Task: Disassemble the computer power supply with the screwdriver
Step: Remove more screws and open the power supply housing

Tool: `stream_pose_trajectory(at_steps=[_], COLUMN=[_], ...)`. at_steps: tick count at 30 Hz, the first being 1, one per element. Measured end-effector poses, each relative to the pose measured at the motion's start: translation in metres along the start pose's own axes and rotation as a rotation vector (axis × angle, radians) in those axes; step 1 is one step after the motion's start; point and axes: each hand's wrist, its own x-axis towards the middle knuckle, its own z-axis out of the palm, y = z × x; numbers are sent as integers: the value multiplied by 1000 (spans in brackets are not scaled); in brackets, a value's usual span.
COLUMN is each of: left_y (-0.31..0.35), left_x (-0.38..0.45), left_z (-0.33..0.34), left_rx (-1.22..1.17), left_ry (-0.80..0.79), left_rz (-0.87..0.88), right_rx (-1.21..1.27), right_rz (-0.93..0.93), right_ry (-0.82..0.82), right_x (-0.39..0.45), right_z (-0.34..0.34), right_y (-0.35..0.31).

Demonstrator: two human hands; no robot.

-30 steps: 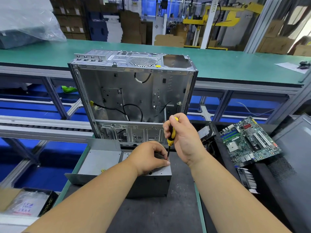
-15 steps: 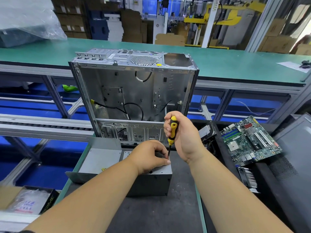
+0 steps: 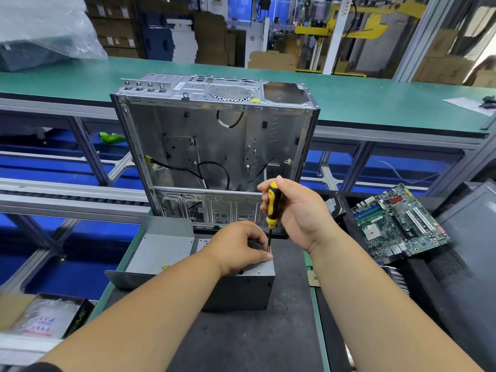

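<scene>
**Screwdriver handle rides higher over the power supply**

Since the earlier frames the right hand (image 3: 298,210) has lifted a little and the yellow-and-black screwdriver (image 3: 272,208) now shows more of its handle above the fist, its shaft standing close to upright. The left hand (image 3: 239,251) has stayed planted in the same place on the box.

The right hand is clenched round the screwdriver handle, thumb on top. The thin shaft runs down to the top right corner of the grey power supply (image 3: 241,288), where its tip meets the metal just beside the left fingertips (image 3: 268,255). The left hand rests on top of the power supply with its fingers curled over the far edge, grasping the casing.

The power supply sits on a dark mat (image 3: 255,339) near the person, directly in front of an open, gutted computer case (image 3: 214,146) that stands upright. A loose grey metal cover (image 3: 158,253) lies touching the power supply's left side. To the right, well apart, a green motherboard (image 3: 397,224) lies tilted on a black surface. Behind the case runs a long green workbench (image 3: 375,103).
</scene>
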Motion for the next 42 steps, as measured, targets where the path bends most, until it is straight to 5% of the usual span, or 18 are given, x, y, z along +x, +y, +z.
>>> stream_pose_trajectory(at_steps=[22,27,42], left_y=[-1,-1,-1], left_x=[0,0,1], left_z=[1,0,1], left_rx=[-29,-17,-23], left_ry=[7,2,-13], left_rz=[-1,-10,39], right_rx=[77,190,-7], right_rz=[32,41,-44], right_ry=[129,70,-35], right_x=[-2,-3,-5], right_z=[-1,9,2], right_y=[-4,0,4])
